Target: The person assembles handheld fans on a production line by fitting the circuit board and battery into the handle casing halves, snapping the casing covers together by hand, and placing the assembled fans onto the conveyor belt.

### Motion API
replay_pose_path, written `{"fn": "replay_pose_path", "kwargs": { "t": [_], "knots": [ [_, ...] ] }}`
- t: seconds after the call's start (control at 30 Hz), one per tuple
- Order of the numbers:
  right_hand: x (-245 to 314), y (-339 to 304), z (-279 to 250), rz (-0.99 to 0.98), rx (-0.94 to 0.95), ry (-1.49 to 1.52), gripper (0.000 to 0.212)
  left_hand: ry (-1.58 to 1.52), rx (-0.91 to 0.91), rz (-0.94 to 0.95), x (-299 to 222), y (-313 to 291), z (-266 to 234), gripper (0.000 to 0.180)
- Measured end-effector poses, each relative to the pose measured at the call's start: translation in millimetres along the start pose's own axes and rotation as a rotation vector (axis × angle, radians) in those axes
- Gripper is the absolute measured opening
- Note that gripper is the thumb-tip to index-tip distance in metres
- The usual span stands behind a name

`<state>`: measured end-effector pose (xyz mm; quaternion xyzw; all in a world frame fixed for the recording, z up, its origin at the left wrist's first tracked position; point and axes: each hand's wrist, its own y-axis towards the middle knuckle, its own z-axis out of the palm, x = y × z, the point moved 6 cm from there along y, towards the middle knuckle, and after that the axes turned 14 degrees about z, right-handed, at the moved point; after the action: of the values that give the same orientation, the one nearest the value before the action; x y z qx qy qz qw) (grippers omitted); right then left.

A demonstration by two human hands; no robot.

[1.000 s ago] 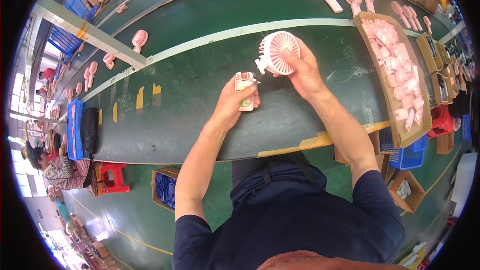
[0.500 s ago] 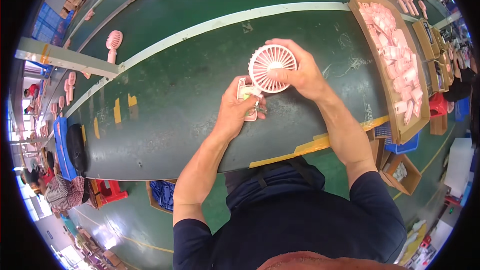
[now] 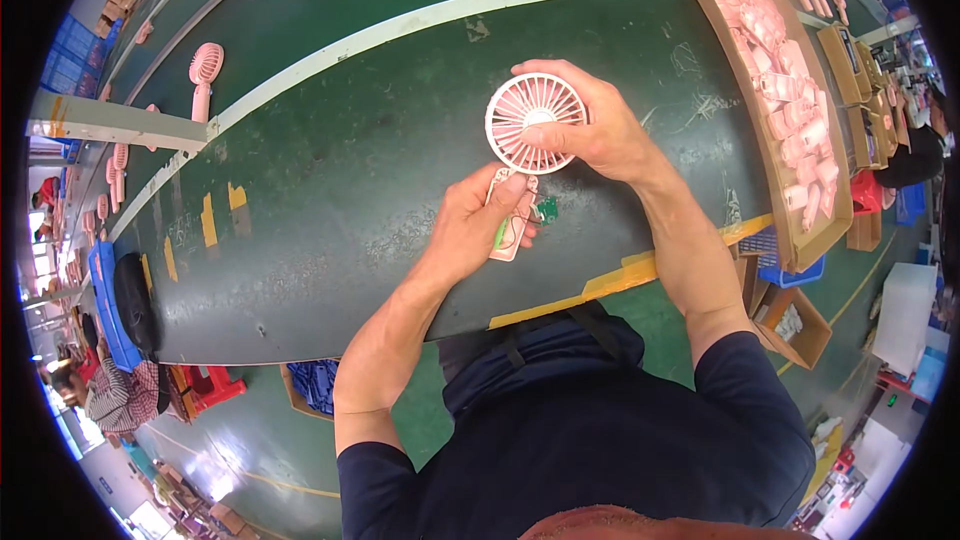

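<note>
- Pink fan head [image 3: 536, 122]: round grille, face up toward the camera, held above the dark green desk [image 3: 330, 190], near its front edge.
- Right hand [image 3: 590, 130]: closed round the fan head, thumb pressed on the centre hub, fingers curled over the far rim.
- Pink handle shell [image 3: 510, 220]: open half-case directly below the fan head, touching or very nearly touching it. Thin wires and a small green circuit board [image 3: 546, 208] show at its right side.
- Left hand [image 3: 478, 230]: gripping the handle shell from the left, thumb across its top end.
- Judgement: step in hand looks like seating the fan head's neck into the handle shell, with wiring not yet tucked in.
- Judgement: next move calls for aligning neck with shell and keeping wires and board clear of the joint; risk is a pinched wire.
- Outward: cardboard tray [image 3: 735, 70] of pink parts on the right; finished pink fan [image 3: 205, 70] lying far left on the belt.
</note>
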<state>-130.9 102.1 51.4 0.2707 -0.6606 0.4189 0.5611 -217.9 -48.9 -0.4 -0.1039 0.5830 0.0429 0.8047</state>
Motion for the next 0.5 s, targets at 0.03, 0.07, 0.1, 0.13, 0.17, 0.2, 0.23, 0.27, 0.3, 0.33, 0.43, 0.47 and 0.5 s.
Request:
{"fn": "replay_pose_path", "kwargs": {
  "t": [0.03,0.07,0.1,0.13,0.17,0.2,0.23,0.27,0.3,0.33,0.43,0.47,0.5],
  "knots": [
    [0.8,-0.7,-1.1,0.002,-0.007,0.002,0.063,0.0,0.006,-0.003,0.4,-1.6,1.5,0.035],
    [2.2,-1.1,0.1,-0.005,0.018,0.011,0.063,-0.01,0.004,0.0,0.3,-3.8,2.9,0.034],
    [3.0,-1.2,1.1,-0.013,0.042,0.021,0.063,-0.02,0.002,0.003,0.2,-4.4,3.6,0.033],
    [1.6,0.2,0.7,-0.026,0.032,0.003,0.063,-0.018,0.006,-0.001,-0.2,-3.1,1.6,0.033],
    [2.0,0.3,-1.1,-0.026,0.027,0.007,0.063,-0.038,0.03,-0.032,0.3,-1.4,-1.4,0.032],
    [3.3,0.3,-0.9,-0.012,0.045,-0.019,0.064,-0.059,0.053,-0.063,0.5,-0.1,-3.7,0.03],
    [2.8,-0.4,-0.1,0.006,0.06,-0.047,0.064,-0.101,0.061,-0.087,-2.1,-0.4,-3.0,0.03],
    [0.7,0.5,-0.2,0.0,0.046,-0.096,0.063,-0.103,0.066,-0.091,-2.8,-0.3,-3.4,0.03],
    [0.3,0.3,2.3,-0.008,0.035,-0.144,0.064,-0.062,0.072,-0.099,-2.8,-0.4,-4.4,0.032],
    [1.3,1.4,5.4,-0.02,0.03,-0.194,0.064,-0.019,0.072,-0.102,-3.5,-0.4,-6.0,0.033],
    [-3.3,4.3,0.7,-0.173,-0.184,-0.085,0.065,-0.212,-0.022,-0.082,-0.2,4.9,-12.7,0.033],
    [10.3,-3.6,-1.1,-0.341,-0.313,-0.209,0.056,-0.335,-0.089,-0.052,-4.9,6.8,-14.8,0.033],
    [13.3,-6.0,-1.2,-0.422,-0.325,-0.278,0.049,-0.382,-0.107,-0.03,-9.6,8.6,-19.6,0.034]
  ]
}}
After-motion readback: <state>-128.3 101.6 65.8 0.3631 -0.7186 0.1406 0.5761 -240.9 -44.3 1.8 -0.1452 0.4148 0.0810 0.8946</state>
